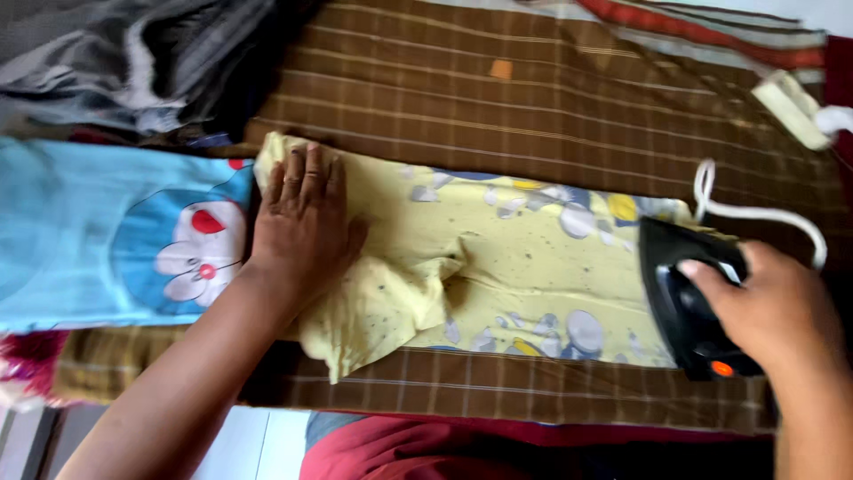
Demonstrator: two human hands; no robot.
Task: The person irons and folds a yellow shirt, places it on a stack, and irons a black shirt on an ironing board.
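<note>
The left hand (302,218) lies flat, fingers spread, on the left end of a yellow printed garment (498,267) spread over a brown checked cloth (498,98). The right hand (773,307) grips a black iron (689,302) at the garment's right end.

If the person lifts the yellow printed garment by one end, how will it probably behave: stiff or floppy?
Probably floppy: the yellow garment already bunches into soft folds beside the left hand. It looks thin, so likely light. It may slide little, since it lies on the brown checked cloth.
</note>
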